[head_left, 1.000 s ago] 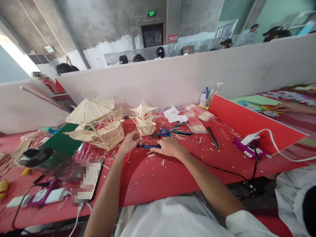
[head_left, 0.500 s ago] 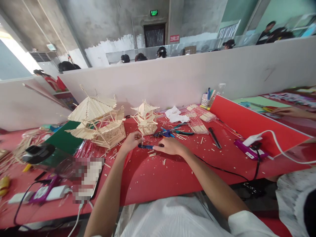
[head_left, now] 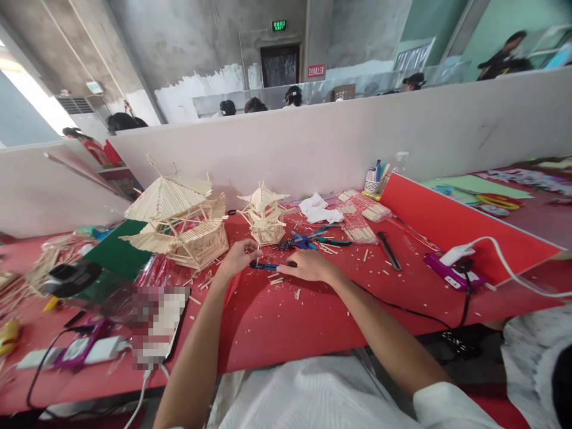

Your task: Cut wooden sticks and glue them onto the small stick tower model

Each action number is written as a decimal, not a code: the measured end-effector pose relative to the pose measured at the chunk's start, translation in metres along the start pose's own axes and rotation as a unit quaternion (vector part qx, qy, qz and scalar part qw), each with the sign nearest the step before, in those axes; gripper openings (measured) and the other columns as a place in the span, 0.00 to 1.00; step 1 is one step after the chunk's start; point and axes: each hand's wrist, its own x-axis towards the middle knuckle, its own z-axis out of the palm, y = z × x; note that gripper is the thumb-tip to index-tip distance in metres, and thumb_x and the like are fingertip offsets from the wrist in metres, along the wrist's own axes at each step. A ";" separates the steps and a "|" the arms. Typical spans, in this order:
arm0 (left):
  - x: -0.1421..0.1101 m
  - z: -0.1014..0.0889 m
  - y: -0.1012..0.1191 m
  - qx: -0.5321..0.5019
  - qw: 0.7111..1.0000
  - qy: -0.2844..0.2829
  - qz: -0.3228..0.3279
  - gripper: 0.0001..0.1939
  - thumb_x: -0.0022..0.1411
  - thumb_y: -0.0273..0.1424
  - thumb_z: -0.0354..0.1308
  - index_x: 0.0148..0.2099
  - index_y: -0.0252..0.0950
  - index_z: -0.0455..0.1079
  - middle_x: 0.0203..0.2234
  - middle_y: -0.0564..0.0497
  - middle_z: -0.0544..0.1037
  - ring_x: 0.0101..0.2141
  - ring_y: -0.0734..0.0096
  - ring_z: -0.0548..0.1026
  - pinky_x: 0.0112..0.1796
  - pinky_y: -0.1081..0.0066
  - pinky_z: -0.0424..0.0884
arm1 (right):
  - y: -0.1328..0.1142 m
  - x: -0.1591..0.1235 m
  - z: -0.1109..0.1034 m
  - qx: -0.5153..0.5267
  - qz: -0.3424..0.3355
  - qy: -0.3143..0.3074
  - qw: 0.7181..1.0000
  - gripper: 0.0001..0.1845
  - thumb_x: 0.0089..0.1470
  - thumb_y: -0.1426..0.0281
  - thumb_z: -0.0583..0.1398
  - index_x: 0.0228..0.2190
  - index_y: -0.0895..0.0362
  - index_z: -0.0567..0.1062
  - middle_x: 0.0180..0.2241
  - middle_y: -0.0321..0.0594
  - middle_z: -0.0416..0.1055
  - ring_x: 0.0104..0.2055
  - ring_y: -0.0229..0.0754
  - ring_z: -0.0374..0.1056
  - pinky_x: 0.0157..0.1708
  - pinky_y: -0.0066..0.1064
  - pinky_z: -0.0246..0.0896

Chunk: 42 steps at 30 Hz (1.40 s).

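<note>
Fingers of the left hand [head_left: 238, 257] pinch a thin stick [head_left: 258, 255] at the blue tool [head_left: 264, 266] the right hand [head_left: 309, 265] grips; both have scarcely moved, so work seems steady.

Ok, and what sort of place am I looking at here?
Probably a shared craft workshop or contest hall: a large stick-built pavilion and a small stick-built pavilion stand on a red tabletop littered with offcuts, and several people show beyond the white partition.
</note>
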 end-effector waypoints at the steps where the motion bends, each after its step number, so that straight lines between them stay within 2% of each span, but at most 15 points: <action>1: 0.000 0.000 0.000 -0.002 1.000 0.001 0.000 0.17 0.50 0.42 0.67 0.34 0.35 0.71 0.24 0.53 0.76 0.25 0.71 0.73 0.29 0.73 0.68 | 0.000 0.000 0.000 -0.001 -0.001 0.001 1.000 0.39 0.64 0.40 0.45 0.26 0.55 0.79 0.27 0.44 0.77 0.29 0.43 0.69 0.28 0.30 0.45; 7: -0.001 0.000 0.002 -0.017 1.000 0.006 0.004 0.18 0.49 0.43 0.67 0.34 0.35 0.70 0.24 0.53 0.75 0.25 0.72 0.73 0.29 0.73 0.67 | 0.000 -0.001 0.000 -0.003 -0.005 0.009 1.000 0.38 0.64 0.41 0.45 0.27 0.55 0.79 0.27 0.43 0.78 0.30 0.43 0.70 0.28 0.30 0.45; 14: -0.001 0.001 0.002 0.003 1.000 0.007 0.026 0.15 0.52 0.41 0.66 0.35 0.35 0.70 0.25 0.53 0.75 0.26 0.72 0.73 0.30 0.73 0.68 | -0.004 -0.002 -0.003 -0.019 0.011 -0.003 1.000 0.38 0.64 0.41 0.45 0.31 0.55 0.81 0.31 0.45 0.80 0.34 0.46 0.73 0.32 0.30 0.51; 20: -0.002 0.002 0.004 0.033 0.998 0.025 0.046 0.14 0.54 0.39 0.65 0.35 0.35 0.71 0.26 0.53 0.75 0.28 0.71 0.73 0.32 0.73 0.67 | -0.006 -0.003 -0.004 -0.030 0.017 0.010 0.999 0.38 0.64 0.41 0.46 0.31 0.56 0.81 0.32 0.47 0.80 0.36 0.48 0.74 0.34 0.30 0.53; 23: -0.003 0.002 0.005 0.040 0.998 0.017 0.046 0.14 0.55 0.40 0.64 0.37 0.35 0.71 0.25 0.53 0.74 0.27 0.71 0.72 0.31 0.72 0.66 | -0.007 -0.003 -0.003 -0.044 0.022 0.013 0.999 0.38 0.64 0.41 0.46 0.32 0.56 0.81 0.33 0.48 0.80 0.37 0.49 0.75 0.34 0.30 0.54; 33: -0.005 0.001 0.010 0.044 0.997 0.026 0.058 0.11 0.56 0.38 0.63 0.36 0.35 0.71 0.25 0.54 0.74 0.27 0.71 0.72 0.32 0.72 0.67 | -0.018 -0.003 0.002 -0.094 0.031 0.034 0.994 0.38 0.66 0.44 0.45 0.34 0.57 0.82 0.36 0.53 0.81 0.43 0.54 0.76 0.41 0.33 0.59; 36: -0.004 -0.001 0.007 0.066 0.995 0.043 0.065 0.09 0.56 0.35 0.62 0.36 0.35 0.73 0.26 0.53 0.75 0.27 0.71 0.72 0.31 0.72 0.67 | -0.024 -0.001 0.007 -0.100 0.039 0.034 0.994 0.39 0.67 0.45 0.43 0.35 0.58 0.82 0.37 0.55 0.81 0.43 0.55 0.77 0.41 0.34 0.60; 42: 0.000 -0.008 -0.006 0.081 0.994 0.060 0.037 0.09 0.54 0.35 0.61 0.36 0.35 0.74 0.24 0.52 0.77 0.25 0.70 0.72 0.29 0.72 0.66 | -0.034 0.008 0.014 -0.111 0.046 0.043 0.992 0.39 0.67 0.46 0.44 0.36 0.60 0.82 0.37 0.56 0.81 0.42 0.54 0.77 0.42 0.34 0.61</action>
